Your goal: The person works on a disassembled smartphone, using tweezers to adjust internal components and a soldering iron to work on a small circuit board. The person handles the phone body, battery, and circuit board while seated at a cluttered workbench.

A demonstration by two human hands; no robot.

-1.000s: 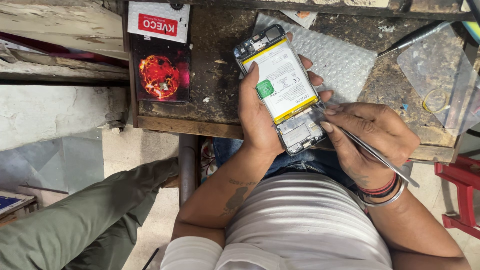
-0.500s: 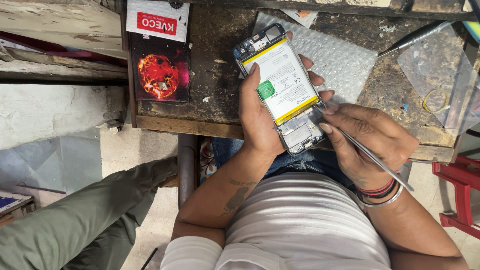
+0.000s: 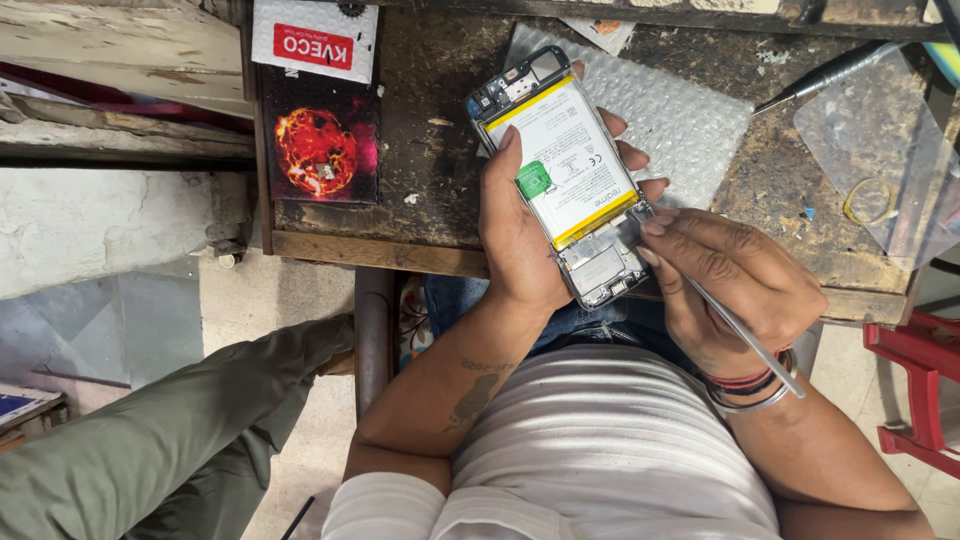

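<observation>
Worn, dark and scratched, the wooden desk (image 3: 430,150) is seen from above, with a sheet of bubble wrap (image 3: 690,110) spread on it. An opened phone (image 3: 565,175), back cover off and its white battery exposed, is held over the desk's near edge. It is gripped by the left hand (image 3: 520,240), the thumb laid across the battery and the fingers (image 3: 630,155) wrapped round the far side. Metal tweezers (image 3: 745,335) are pinched in the closed fingers of the right hand (image 3: 735,280), the tip set against the phone's lower part, just below the battery. A screwdriver (image 3: 830,72) and a clear plastic bag (image 3: 880,170) lie on the desk to the right, well apart from the hands. A small box with a red fiery picture (image 3: 318,150) sits at the left.
</observation>
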